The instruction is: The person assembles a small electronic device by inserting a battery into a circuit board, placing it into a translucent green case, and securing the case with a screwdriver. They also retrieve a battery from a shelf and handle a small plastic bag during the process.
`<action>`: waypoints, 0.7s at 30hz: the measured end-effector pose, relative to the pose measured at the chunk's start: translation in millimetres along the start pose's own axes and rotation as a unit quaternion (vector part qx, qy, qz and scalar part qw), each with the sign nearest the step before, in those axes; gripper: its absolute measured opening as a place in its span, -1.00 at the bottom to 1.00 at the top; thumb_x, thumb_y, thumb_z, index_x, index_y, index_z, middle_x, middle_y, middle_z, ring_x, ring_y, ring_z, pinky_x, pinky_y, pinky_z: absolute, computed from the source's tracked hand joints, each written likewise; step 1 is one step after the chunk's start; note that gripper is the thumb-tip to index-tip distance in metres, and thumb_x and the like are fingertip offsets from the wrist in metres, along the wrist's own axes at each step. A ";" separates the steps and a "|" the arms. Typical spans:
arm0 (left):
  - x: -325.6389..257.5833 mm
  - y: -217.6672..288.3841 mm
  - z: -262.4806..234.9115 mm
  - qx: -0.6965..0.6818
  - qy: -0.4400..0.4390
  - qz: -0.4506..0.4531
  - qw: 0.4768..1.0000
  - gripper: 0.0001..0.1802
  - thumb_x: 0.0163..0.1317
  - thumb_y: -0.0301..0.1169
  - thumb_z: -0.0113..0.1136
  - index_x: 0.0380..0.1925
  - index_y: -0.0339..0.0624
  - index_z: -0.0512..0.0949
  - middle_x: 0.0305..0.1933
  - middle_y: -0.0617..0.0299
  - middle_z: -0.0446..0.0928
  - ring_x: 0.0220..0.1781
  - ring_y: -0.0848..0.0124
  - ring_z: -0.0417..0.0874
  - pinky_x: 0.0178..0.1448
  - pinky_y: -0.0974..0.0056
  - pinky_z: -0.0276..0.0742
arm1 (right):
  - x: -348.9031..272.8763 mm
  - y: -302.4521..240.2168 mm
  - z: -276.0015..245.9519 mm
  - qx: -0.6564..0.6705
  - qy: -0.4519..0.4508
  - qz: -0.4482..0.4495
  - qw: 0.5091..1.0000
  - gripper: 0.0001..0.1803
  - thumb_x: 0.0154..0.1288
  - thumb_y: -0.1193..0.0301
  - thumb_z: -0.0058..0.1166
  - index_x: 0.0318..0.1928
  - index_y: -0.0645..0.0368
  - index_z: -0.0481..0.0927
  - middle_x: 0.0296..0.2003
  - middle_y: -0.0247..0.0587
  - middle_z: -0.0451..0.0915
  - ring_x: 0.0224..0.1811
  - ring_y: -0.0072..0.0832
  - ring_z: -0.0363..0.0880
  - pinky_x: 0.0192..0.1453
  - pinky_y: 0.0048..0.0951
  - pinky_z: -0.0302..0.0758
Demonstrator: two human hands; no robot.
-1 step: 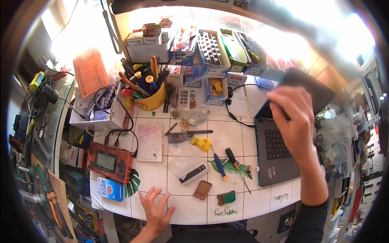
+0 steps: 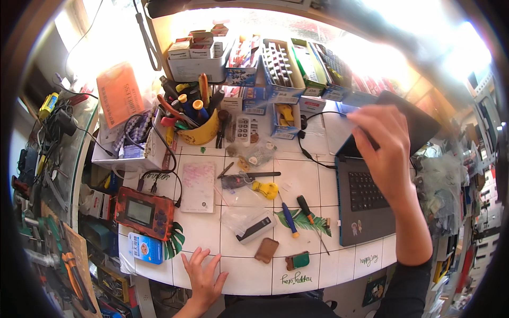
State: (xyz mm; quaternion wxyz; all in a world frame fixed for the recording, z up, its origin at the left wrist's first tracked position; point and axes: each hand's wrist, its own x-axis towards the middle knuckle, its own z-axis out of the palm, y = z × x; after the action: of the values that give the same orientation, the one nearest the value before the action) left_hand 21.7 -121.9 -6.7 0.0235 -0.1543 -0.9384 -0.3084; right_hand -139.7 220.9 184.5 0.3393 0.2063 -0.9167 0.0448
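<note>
In the head view almost nothing has changed: the right grip [image 2: 386,140] stays raised, fingers curled, in front of the open laptop [image 2: 371,229]; whether it grasps anything cannot be told. The left grip [image 2: 204,278], empty, fingers apart, is at the tabletop's [image 2: 249,278] near edge, an orange-handled tool [image 2: 70,261] well to its left.

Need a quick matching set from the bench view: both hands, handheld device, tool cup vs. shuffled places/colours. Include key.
Column 1
1. right hand
2. left hand
3. handheld device
4. tool cup

Column 2
A. orange-red, toward the left end of the white table
B. in front of part of the open laptop, as seen from the head
C. yellow, full of tools
D. spread at the near table edge

Pairs: 1-B, 2-D, 3-A, 4-C
</note>
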 end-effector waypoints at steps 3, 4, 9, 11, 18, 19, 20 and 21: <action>-5.2 -3.6 5.4 0.015 0.022 0.009 1.000 -0.58 0.03 -0.32 0.24 -0.06 -0.14 0.52 0.07 0.04 0.31 0.22 -0.01 0.28 0.38 -0.29 -0.26 | 24.0 14.0 25.0 0.033 -0.026 0.010 0.999 -0.83 0.06 0.52 0.17 -0.27 0.18 0.60 -0.29 -0.34 0.54 -0.19 -0.38 0.45 -0.04 -0.35 0.30; -6.2 -4.7 5.8 0.029 0.026 0.026 0.999 -0.60 0.03 -0.33 0.24 -0.07 -0.13 0.52 0.07 0.05 0.32 0.21 0.00 0.30 0.39 -0.29 -0.26 | 29.4 17.8 36.9 0.059 -0.044 0.020 0.997 -0.82 0.06 0.51 0.18 -0.25 0.18 0.61 -0.28 -0.33 0.55 -0.18 -0.38 0.45 -0.03 -0.34 0.31; -7.4 -4.7 8.2 0.040 0.023 0.025 0.999 -0.66 0.03 -0.36 0.23 -0.13 -0.11 0.56 0.03 0.09 0.34 0.18 0.08 0.34 0.40 -0.29 -0.28 | 39.4 35.8 96.6 0.042 -0.092 -0.007 0.995 -0.75 0.07 0.44 0.23 -0.18 0.15 0.61 -0.22 -0.31 0.54 -0.12 -0.40 0.45 0.02 -0.35 0.29; -8.6 -7.0 9.2 0.044 0.030 0.022 0.998 -0.66 0.02 -0.36 0.24 -0.13 -0.10 0.56 0.03 0.10 0.35 0.18 0.09 0.35 0.40 -0.29 -0.28 | 46.4 36.0 112.2 0.036 -0.093 0.012 0.995 -0.84 0.09 0.46 0.19 -0.26 0.14 0.60 -0.25 -0.29 0.56 -0.12 -0.39 0.46 0.03 -0.34 0.28; -7.0 -7.5 8.0 0.042 0.041 0.014 0.998 -0.66 -0.01 -0.36 0.25 -0.16 -0.10 0.56 0.01 0.11 0.37 0.18 0.09 0.35 0.41 -0.29 -0.28 | 61.6 40.3 132.8 0.043 -0.101 0.037 0.993 -0.93 0.14 0.45 0.14 -0.33 0.13 0.58 -0.36 -0.29 0.59 -0.18 -0.39 0.49 0.00 -0.31 0.30; -7.0 -7.3 8.1 0.042 0.040 0.012 0.998 -0.66 -0.01 -0.37 0.25 -0.16 -0.10 0.56 0.00 0.11 0.37 0.18 0.09 0.35 0.41 -0.29 -0.28 | 63.7 39.7 136.2 0.043 -0.100 0.044 0.993 -0.93 0.14 0.45 0.14 -0.33 0.13 0.58 -0.37 -0.29 0.60 -0.19 -0.40 0.49 0.00 -0.32 0.30; -6.3 -7.5 7.6 0.043 0.040 0.013 0.998 -0.66 -0.02 -0.37 0.25 -0.16 -0.10 0.56 0.00 0.10 0.37 0.18 0.08 0.35 0.41 -0.29 -0.28 | 67.4 38.3 139.9 0.041 -0.096 0.050 0.993 -0.93 0.14 0.45 0.14 -0.33 0.12 0.59 -0.38 -0.29 0.60 -0.19 -0.40 0.49 0.00 -0.32 0.31; -6.2 -7.7 7.4 0.044 0.040 0.015 0.998 -0.66 -0.02 -0.37 0.25 -0.17 -0.10 0.56 0.00 0.10 0.37 0.18 0.08 0.35 0.41 -0.29 -0.28 | 70.4 37.1 144.4 0.039 -0.091 0.057 0.993 -0.93 0.13 0.44 0.14 -0.33 0.11 0.59 -0.38 -0.30 0.60 -0.19 -0.41 0.50 -0.01 -0.32 0.31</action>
State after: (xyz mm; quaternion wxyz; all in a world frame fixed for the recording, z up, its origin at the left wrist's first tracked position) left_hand 25.6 -125.2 -18.0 0.0724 -0.1544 -0.9470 -0.2722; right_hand -290.2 198.2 121.2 0.2432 0.1697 -0.9516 0.0809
